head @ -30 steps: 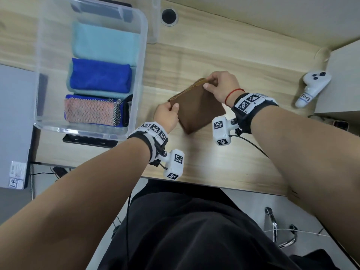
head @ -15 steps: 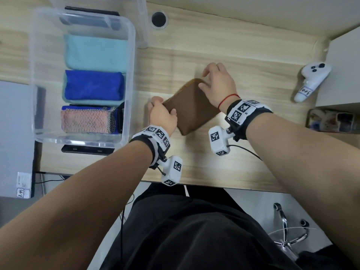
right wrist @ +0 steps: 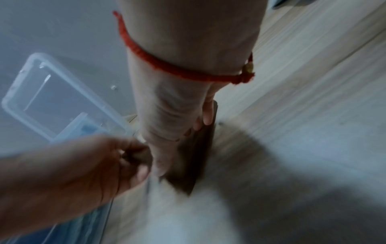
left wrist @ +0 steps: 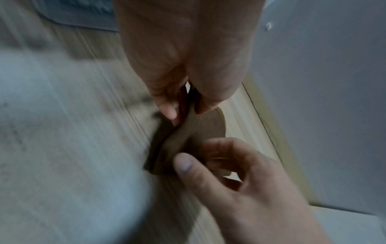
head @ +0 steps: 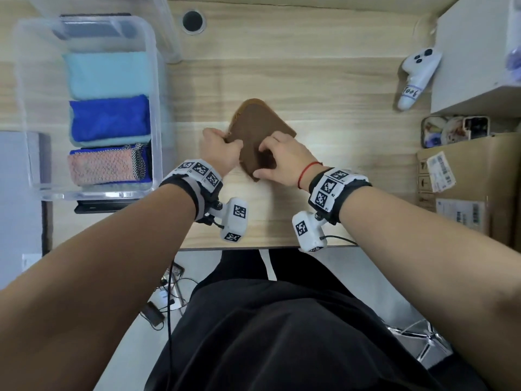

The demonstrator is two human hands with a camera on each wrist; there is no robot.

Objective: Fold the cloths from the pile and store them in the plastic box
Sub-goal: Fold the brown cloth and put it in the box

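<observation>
At a pale wood-grain surface [head: 324, 88], I am gripping a folded brown cloth [head: 260, 128] with both hands, readying it for storage. My left hand [head: 218, 149] is pinching the cloth's left edge between thumb and curled fingers, a hold the left wrist view confirms. My right hand [head: 284, 162] is curling over the near right part, thumb at the lower corner, fingers tucked against the fabric. The cloth is lying flat on the surface, well apart from the clear plastic box [head: 158, 88] standing to the left. Inside that box, a light blue folded cloth [head: 108, 74], a deep blue folded cloth [head: 110, 118] and a pink knitted cloth [head: 101, 166] are already sitting in a row. A white handheld controller [head: 417, 77] is resting at the far right. As I judge it, the folding looks finished and the lift is next. Doing it well means keeping both grips firm on all layers, so the stack is not fanning open, and carrying it level toward the box.
</observation>
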